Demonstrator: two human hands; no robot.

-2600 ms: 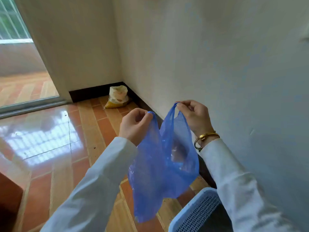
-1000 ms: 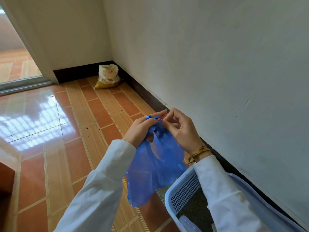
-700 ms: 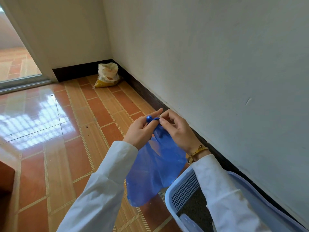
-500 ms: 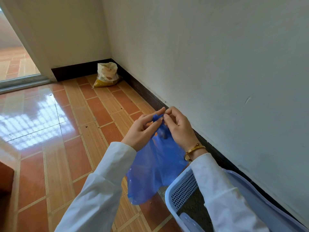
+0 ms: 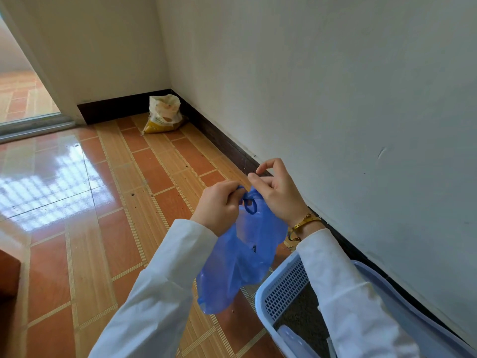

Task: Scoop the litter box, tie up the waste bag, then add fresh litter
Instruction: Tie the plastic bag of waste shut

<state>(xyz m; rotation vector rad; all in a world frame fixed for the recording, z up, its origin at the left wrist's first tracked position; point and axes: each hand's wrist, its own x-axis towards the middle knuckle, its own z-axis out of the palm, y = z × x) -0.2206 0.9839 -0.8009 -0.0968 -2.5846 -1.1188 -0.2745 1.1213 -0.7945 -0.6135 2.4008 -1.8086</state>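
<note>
Knot forming: left hand [image 5: 218, 206] pinches one handle of thin blue plastic bag [image 5: 240, 257], right hand [image 5: 277, 195] the other; pull evenly, cinch low.

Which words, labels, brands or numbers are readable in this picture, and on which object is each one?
No text is readable.
Litter sack in the corner: printed marks, too small and blurred to read.
Blue bag, litter box, gold bracelet: no lettering can be made out.

Open tiled floor [image 5: 108, 228] on my left gives free passage; the wall [image 5: 335, 99] hems my right, the litter box [image 5: 281, 293] blocks near right.
</note>
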